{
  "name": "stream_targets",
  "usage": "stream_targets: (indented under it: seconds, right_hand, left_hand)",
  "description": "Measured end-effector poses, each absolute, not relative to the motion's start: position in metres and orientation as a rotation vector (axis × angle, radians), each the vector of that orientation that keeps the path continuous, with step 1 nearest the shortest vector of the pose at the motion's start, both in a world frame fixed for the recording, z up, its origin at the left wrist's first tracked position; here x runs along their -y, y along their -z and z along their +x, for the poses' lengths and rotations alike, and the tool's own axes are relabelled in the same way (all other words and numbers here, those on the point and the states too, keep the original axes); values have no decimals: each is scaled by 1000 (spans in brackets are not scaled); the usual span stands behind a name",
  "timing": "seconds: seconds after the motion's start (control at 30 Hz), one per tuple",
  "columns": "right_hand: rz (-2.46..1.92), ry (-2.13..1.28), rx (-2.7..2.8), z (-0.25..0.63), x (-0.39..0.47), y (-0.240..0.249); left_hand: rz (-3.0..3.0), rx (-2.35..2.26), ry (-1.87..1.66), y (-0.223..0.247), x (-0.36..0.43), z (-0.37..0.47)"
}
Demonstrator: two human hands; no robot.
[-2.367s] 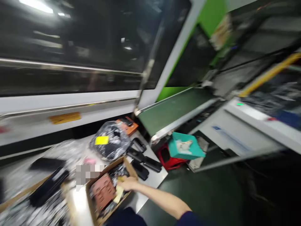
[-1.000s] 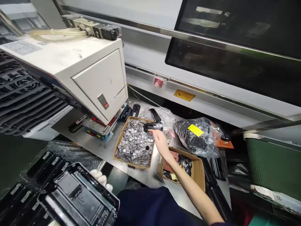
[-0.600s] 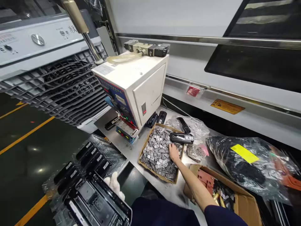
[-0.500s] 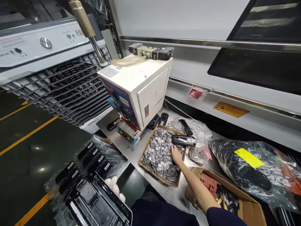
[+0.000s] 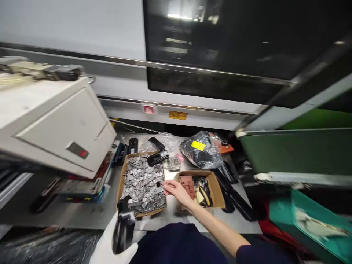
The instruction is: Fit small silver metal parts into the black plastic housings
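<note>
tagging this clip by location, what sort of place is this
Most likely a factory assembly station: a cardboard box heaped with small grey metal parts, a white benchtop machine, and bagged black plastic parts on a steel bench.

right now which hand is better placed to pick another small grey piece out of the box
Right, probably. The bare right hand is at the edge of the box of grey pieces, fingertips on one. The gloved left hand is lower and holds a black part.

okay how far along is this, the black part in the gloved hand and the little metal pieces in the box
Done: the gloved left hand already holds one black plastic part upright. In hand: the bare right hand pinches a small piece at the edge of the box of metal pieces. Left: that piece is not yet on the part, and the box looks full.
</note>
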State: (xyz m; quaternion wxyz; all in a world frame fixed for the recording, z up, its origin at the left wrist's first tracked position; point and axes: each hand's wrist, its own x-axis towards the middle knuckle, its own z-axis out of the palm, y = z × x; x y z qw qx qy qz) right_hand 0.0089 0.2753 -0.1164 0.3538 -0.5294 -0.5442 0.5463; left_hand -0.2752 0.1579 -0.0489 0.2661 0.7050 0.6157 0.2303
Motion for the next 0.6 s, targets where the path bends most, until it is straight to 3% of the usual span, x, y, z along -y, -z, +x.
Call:
stream_targets:
  seconds: [0.1,0.2,0.33,0.43,0.6]
  right_hand:
    - [-1298,-1468,1249,57,-241,61]
    - [-1195,-1458,1221,101,-208,2]
    - [-1032,-962,1632,139,-177,-56]
    - [-968,-636,1896,156,-171,-71]
    - [-1002,-534,2060,180,-181,-64]
  left_hand:
    - [1969,-1575,-548,47,-186,-240]
    - [2013,-1435,-465,11,-208,-198]
    - [2213,-1160,-542,-42,-226,-143]
    - [2311,-977,-559,-56,-229,-119]
    - [2394,-1018,-501,-51,-224,-104]
